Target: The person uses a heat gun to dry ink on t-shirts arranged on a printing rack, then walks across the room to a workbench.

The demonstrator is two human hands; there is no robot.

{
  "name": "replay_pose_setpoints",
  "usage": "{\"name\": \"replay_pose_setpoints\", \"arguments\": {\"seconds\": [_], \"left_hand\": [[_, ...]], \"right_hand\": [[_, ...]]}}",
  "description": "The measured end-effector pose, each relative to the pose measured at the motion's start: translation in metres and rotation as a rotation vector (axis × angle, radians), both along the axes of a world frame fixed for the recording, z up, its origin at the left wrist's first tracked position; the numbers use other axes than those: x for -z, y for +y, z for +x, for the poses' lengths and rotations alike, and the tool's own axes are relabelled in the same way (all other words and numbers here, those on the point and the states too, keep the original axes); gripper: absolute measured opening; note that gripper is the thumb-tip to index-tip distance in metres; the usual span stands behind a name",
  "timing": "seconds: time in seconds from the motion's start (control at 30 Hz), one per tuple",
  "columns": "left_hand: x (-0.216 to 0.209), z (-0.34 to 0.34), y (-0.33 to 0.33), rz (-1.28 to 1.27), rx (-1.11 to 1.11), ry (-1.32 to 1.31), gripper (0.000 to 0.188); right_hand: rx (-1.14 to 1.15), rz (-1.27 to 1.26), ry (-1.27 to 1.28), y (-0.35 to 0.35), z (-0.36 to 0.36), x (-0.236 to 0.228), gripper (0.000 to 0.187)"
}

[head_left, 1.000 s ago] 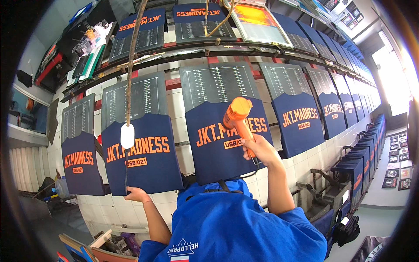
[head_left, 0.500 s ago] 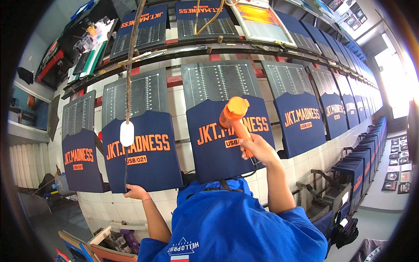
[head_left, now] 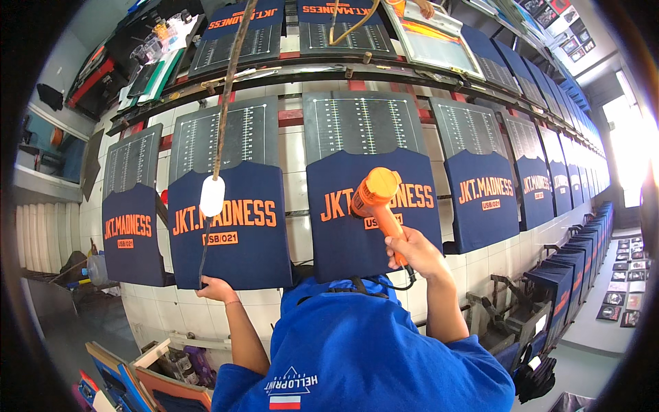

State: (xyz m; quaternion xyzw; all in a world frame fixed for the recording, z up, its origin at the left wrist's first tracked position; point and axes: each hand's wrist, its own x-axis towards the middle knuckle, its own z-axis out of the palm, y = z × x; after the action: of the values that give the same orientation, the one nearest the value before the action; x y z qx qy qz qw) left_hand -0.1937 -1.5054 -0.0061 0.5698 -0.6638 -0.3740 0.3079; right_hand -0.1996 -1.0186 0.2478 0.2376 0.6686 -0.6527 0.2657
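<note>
My right hand (head_left: 417, 253) grips the handle of an orange heat gun (head_left: 382, 187). The gun's head hangs over a navy T-shirt (head_left: 353, 254) with orange lettering, hiding part of the print. This shirt lies on a dark board (head_left: 343, 123) marked with white scales. At the lower edge of the navy shirt (head_left: 237, 268) to its left, my left hand (head_left: 218, 290) has its fingers closed round a thin black cord (head_left: 203, 257). That cord runs up to a white connector (head_left: 213, 197), which hangs from a brown cable (head_left: 223, 117) in front of the print.
More shirt-covered boards run in a row, one left (head_left: 130, 240) and several right (head_left: 484, 199). Behind a rail (head_left: 322, 71) stands a second row, with a framed screen (head_left: 439, 41) and another person's hand (head_left: 425, 8). Cups (head_left: 147, 49) stand back left; a wooden crate (head_left: 154, 357) stands lower left.
The view has shifted, so the boards sit slightly further right. My right hand and the heat gun are a little lower over the same shirt. Another person's hand now shows at the screen.
</note>
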Motion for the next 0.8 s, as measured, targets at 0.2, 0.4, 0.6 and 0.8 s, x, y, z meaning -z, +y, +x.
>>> {"name": "replay_pose_setpoints", "arguments": {"seconds": [0.2, 0.4, 0.6, 0.8], "left_hand": [[-0.005, -0.002, 0.003, 0.052, 0.0, 0.013, 0.06], [-0.001, -0.001, 0.0, 0.044, -0.011, -0.003, 0.061], [0.009, 0.003, -0.008, 0.024, -0.013, -0.02, 0.064], [0.003, -0.002, 0.0, 0.023, -0.017, 0.027, 0.066]], "right_hand": [[-0.062, -0.014, -0.001, -0.006, -0.005, 0.001, 0.028], [-0.024, -0.07, 0.025, -0.005, -0.021, 0.004, 0.026], [-0.019, -0.025, 0.07, -0.009, -0.036, 0.008, 0.024], [-0.047, 0.027, 0.096, -0.02, -0.046, 0.01, 0.027]]}}
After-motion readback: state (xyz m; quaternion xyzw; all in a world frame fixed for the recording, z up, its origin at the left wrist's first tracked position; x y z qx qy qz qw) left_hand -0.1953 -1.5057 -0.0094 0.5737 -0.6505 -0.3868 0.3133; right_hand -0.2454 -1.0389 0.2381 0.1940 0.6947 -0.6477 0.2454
